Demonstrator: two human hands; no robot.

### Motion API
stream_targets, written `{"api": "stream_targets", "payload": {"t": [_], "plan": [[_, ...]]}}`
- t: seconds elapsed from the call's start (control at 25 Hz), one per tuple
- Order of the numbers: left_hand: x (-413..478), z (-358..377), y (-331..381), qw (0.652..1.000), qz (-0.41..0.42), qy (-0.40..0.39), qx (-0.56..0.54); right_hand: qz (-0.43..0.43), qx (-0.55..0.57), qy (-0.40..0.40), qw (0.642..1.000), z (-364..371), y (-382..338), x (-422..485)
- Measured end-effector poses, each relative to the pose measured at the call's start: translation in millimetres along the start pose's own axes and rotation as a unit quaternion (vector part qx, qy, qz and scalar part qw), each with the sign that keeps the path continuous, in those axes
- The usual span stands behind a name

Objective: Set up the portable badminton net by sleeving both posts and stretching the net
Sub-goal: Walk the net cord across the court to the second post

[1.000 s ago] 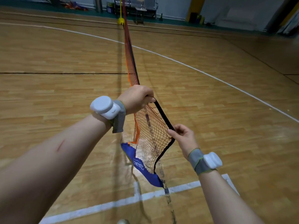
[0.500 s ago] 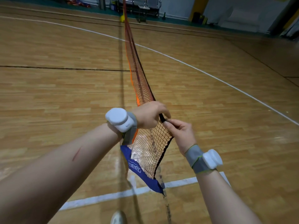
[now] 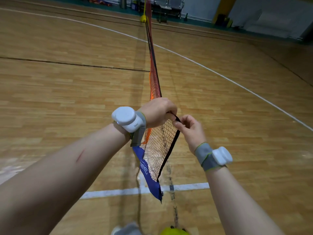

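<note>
1. Two hands held the net (image 3: 159,150); the left hand (image 3: 157,112) was clenched on its top band.
2. Right hand (image 3: 191,131), at 4 o'clock of the left, pinched the black edge tape (image 3: 171,150).
3. Net ran toward 12 o'clock, where a yellow base (image 3: 143,18) stood; its blue sleeve (image 3: 149,175) hung toward 6 o'clock.

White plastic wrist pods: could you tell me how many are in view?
2. One white plastic wrist pod sits on the left wrist, the other on the right wrist; none seems hidden.
</note>
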State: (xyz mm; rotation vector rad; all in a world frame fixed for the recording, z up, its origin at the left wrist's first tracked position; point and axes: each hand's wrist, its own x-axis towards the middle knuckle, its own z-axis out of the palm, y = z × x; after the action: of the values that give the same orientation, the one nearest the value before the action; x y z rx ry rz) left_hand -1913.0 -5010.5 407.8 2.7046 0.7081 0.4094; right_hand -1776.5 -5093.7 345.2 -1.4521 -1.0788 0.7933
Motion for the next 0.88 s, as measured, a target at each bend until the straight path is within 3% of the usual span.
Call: {"api": "stream_targets", "payload": {"t": [0.16, 0.56, 0.88], "plan": [[-10.0, -22.2, -3.0, 0.998, 0.020, 0.047, -0.023, 0.021, 0.028, 0.003, 0.999, 11.6, 10.5, -5.9], [-40.6, -85.1, -31.1, 0.997, 0.019, 0.077, -0.023, 0.084, 0.004, 0.040, 0.996, 51.2, 20.7, -34.1], [-49.9, -72.5, -63.2, 0.999, -0.036, 0.023, 0.006, 0.076, 0.023, 0.084, 0.993, 54.5, 5.0, -74.6]]}}
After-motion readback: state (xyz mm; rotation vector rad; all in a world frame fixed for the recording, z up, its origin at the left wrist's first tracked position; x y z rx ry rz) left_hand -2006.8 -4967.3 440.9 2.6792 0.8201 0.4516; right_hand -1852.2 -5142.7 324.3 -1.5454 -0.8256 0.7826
